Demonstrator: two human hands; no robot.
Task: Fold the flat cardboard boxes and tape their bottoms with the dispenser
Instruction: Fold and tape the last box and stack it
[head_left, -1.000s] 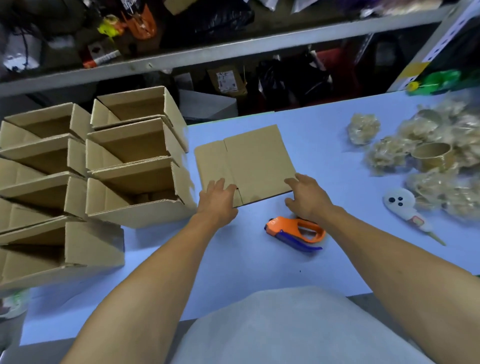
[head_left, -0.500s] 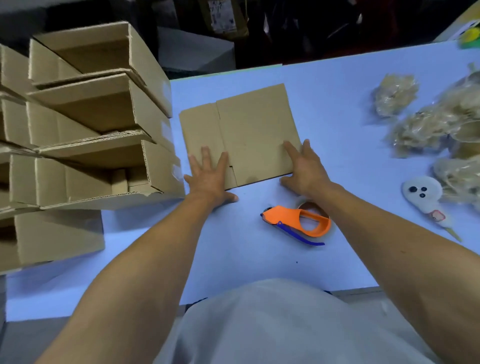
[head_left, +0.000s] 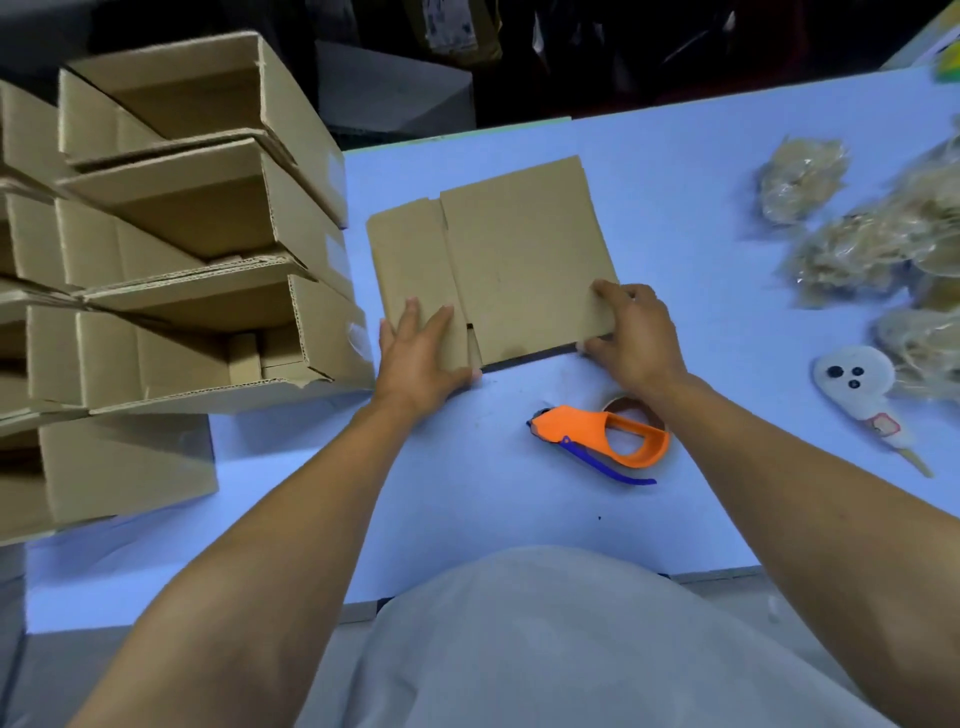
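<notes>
The pale blue desk (head_left: 675, 218) carries everything. At its left side stands a stack of folded cardboard boxes (head_left: 197, 249), lying on their sides with their openings up toward the camera; four show clearly in the nearer column, and parts of more show at the left edge, too cut off to count. One flat cardboard box (head_left: 509, 249) lies unfolded in the middle of the desk, just beside the stack. Both hands are on its near edge. The left hand (head_left: 421, 353) lies on the near left corner with its fingers straight and spread, thumb at the edge. The right hand (head_left: 634, 338) holds the near right corner, fingers curled over the top and thumb at the edge. On the right lie several clumps of crumpled clear tape (head_left: 883, 244); I cannot count them exactly. One orange tape dispenser (head_left: 608, 436) with a blue blade guard lies near the right wrist, untouched. One white paddle-shaped tool (head_left: 862, 389) with three dark spots lies well to the right.
</notes>
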